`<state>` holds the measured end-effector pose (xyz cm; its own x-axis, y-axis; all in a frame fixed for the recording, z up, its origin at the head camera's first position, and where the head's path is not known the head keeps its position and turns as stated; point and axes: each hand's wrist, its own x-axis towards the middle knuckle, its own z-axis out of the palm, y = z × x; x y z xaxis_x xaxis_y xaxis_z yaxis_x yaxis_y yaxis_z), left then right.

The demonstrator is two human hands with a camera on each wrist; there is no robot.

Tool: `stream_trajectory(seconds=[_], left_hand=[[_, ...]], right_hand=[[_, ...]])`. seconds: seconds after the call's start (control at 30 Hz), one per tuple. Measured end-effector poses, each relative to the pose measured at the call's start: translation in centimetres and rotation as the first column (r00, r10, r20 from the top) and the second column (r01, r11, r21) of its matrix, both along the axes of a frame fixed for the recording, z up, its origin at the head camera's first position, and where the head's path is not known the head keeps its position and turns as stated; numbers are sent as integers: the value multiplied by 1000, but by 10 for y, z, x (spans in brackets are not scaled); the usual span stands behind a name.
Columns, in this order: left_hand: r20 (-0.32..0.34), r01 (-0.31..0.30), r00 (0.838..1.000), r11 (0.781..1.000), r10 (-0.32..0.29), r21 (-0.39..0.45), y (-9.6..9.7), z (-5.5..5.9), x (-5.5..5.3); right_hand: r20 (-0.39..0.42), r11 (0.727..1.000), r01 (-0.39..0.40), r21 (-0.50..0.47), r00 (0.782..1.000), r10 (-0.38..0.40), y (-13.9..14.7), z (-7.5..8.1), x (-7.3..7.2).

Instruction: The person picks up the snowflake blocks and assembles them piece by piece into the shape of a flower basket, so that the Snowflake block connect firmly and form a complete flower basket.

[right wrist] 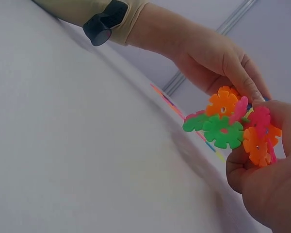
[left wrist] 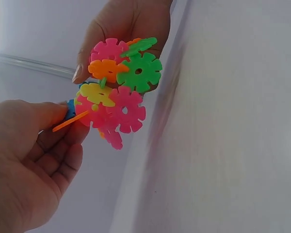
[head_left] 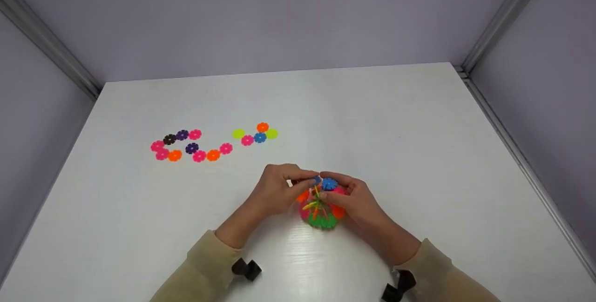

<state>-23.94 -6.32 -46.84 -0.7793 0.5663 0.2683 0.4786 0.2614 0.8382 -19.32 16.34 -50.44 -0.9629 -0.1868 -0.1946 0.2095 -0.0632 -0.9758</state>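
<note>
Both hands hold a cluster of interlocking plastic snowflake discs (head_left: 322, 220) above the near part of the table, in pink, orange, green, yellow and blue. Between thumb and forefinger my left hand (head_left: 279, 189) pinches a blue snowflake disc (left wrist: 70, 110) at the cluster's far side. My right hand (head_left: 361, 204) grips the cluster from the right, its thumb on the near face and its fingers behind. A green disc (right wrist: 223, 131) and an orange disc (right wrist: 222, 103) face outward in the right wrist view. The fingers partly hide where the blue disc meets the others.
On the white table (head_left: 419, 144), a curved row of pink, orange, purple and black discs (head_left: 199, 156) lies at the left. A smaller group of discs (head_left: 260, 137) lies nearer the middle. Grey walls (head_left: 279, 18) rise behind and at both sides.
</note>
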Motion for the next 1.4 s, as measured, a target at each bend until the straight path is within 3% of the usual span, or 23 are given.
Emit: stream_trajectory(seconds=[0.23,0.43,0.67,0.77,1.03,1.1,1.2,1.4], left_hand=[[34,14,999,999,-13,-42,0,0,1],[29,-8,1000,1000,9,-14,1,-2,-1],[25,-140,990,988,138,58,1,-5,-3],[49,-181,983,981,178,74,1,-5,-2],[42,-166,985,985,165,35,-5,1,-4],[37,-177,984,983,175,43,-12,4,-9],[23,-246,969,968,245,47,-27,8,-24],[45,-377,925,926,376,-1,-59,7,-74]], right_hand=[[-9,999,5,37,1000,-5,0,0,1],[1,999,0,41,1000,0,3,0,-1],[42,986,7,-168,999,0,5,2,-2],[64,978,33,-205,998,-20,3,1,-2],[85,978,56,-201,996,-40,0,2,-3],[97,976,64,-207,994,-44,0,1,-3],[117,975,79,-206,992,-56,0,0,-3],[128,972,81,-221,990,-54,1,-1,-2]])
